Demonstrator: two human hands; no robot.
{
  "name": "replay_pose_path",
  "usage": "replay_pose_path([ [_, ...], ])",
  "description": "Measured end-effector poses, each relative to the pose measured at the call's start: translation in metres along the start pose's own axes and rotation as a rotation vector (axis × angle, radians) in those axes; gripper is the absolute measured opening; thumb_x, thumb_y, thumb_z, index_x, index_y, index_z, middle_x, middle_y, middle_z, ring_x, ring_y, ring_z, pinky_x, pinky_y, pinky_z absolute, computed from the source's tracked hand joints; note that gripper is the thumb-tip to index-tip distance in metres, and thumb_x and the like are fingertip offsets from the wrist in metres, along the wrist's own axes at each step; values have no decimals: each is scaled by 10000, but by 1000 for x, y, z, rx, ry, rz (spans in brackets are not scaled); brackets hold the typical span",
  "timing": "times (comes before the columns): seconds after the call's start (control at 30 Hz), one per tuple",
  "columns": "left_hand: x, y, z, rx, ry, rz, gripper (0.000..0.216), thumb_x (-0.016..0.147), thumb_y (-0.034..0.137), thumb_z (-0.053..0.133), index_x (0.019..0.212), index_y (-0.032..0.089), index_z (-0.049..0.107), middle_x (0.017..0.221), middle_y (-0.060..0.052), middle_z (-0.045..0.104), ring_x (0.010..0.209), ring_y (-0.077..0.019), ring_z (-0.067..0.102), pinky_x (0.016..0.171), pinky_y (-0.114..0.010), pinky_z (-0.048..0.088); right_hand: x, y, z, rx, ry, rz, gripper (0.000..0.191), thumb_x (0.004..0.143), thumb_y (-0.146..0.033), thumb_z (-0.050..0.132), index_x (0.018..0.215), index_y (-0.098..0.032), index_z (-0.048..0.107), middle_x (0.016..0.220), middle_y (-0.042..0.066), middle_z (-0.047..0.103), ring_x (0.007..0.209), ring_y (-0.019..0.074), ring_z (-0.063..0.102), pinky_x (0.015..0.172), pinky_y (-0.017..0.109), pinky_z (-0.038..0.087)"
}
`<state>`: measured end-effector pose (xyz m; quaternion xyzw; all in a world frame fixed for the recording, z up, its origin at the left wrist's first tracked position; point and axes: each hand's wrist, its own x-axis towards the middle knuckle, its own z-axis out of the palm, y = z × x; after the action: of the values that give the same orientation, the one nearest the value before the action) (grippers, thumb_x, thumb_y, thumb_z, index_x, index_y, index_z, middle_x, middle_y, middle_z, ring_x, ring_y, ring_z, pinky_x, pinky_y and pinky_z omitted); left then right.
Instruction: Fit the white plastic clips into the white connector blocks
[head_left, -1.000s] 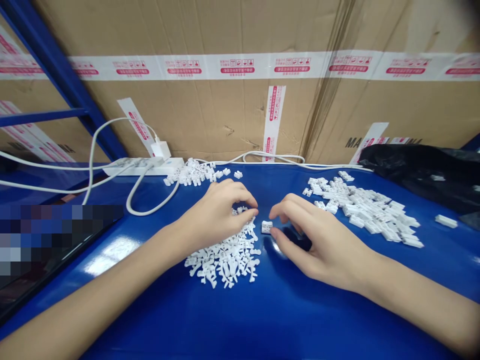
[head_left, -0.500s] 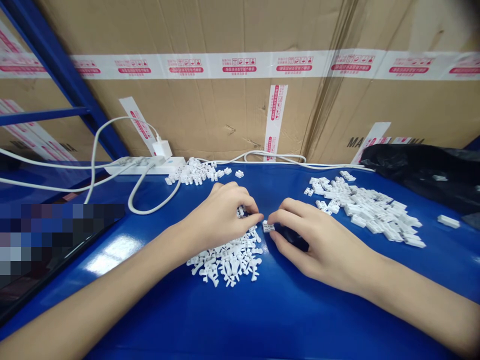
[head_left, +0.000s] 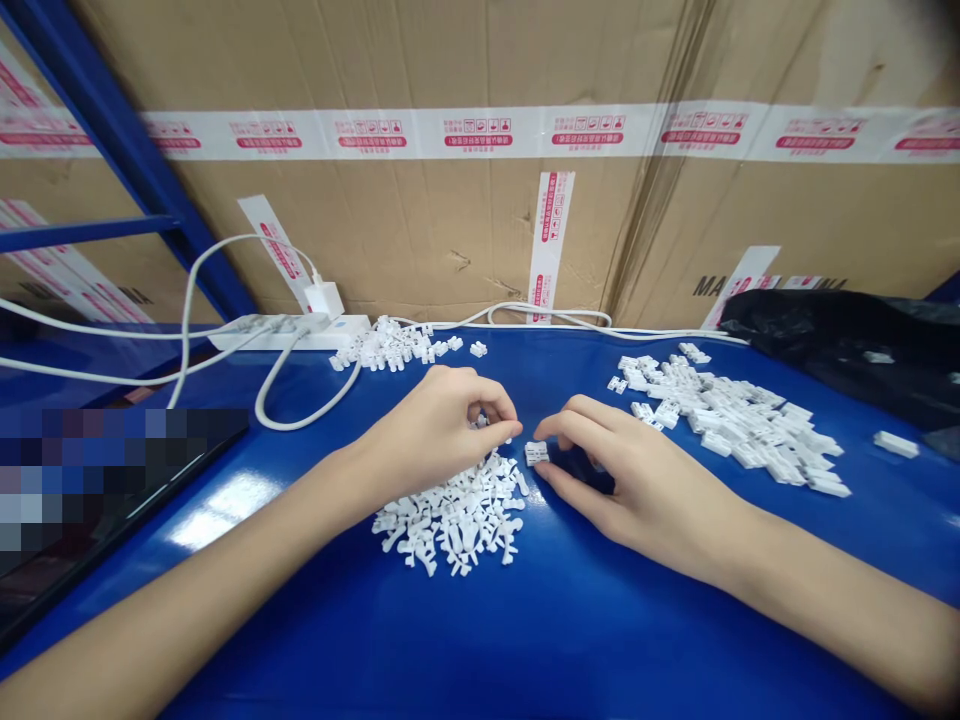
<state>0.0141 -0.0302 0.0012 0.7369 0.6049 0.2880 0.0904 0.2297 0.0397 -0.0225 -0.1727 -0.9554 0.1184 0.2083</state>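
Observation:
My left hand (head_left: pixel 439 430) rests on a heap of small white plastic levers (head_left: pixel 454 515) on the blue table (head_left: pixel 465 630), its fingers curled and pinched together; what they pinch is hidden. My right hand (head_left: pixel 630 475) lies just to the right, thumb and forefinger holding a small white connector block (head_left: pixel 535 453) at the heap's right edge. The two hands' fingertips are a few centimetres apart.
A pile of white connector blocks (head_left: pixel 731 420) lies to the right, a smaller pile (head_left: pixel 390 348) at the back. A white power strip (head_left: pixel 289 330) with cables sits back left. Black plastic bag (head_left: pixel 847 345) at far right. Cardboard boxes (head_left: pixel 480 150) wall the back.
My left hand's fingers have curled tighter over the lever heap. My right hand drew the connector block slightly back from the left fingertips after nearing them.

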Motion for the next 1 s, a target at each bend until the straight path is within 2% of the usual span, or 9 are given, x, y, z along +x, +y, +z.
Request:
replay_pose_path([
  [0.13,2,5,0,-212,52,-93,112,859,259,718,792,202,787,730,-2,742,670,-135,615,644,-281,464,0,2,-1,46,106,-51,98,993,-232,587,1074,-212,639,994,55,640,863,188,621,727,329,505],
  [0.27,3,11,3,-418,21,-169,118,846,271,737,798,174,784,775,-32,776,715,-148,682,680,-273,529,0,1,-2,91,219,-80,83,996,-206,591,1047,-206,656,955,52,669,800,159,631,704,298,519],
  [0.4,3,11,6,-578,-29,-224,151,836,326,759,824,176,778,829,-57,795,782,-178,731,730,-302,578,1,0,-4,67,267,-116,109,1002,-183,578,1001,-214,682,927,48,725,810,166,671,722,308,539],
  [0.63,3,10,7,-682,-35,-232,161,829,331,770,828,170,768,849,-67,798,791,-179,741,789,-333,597,0,0,-3,13,306,-179,98,995,-178,588,1032,-192,678,908,48,718,792,163,656,738,313,530],
  [1.0,2,12,6,-664,-56,-240,152,846,334,757,849,182,768,834,-51,801,768,-168,735,729,-299,582,1,1,-2,-11,369,-228,119,1001,-162,567,983,-218,670,888,45,726,741,156,658,707,309,548],
])
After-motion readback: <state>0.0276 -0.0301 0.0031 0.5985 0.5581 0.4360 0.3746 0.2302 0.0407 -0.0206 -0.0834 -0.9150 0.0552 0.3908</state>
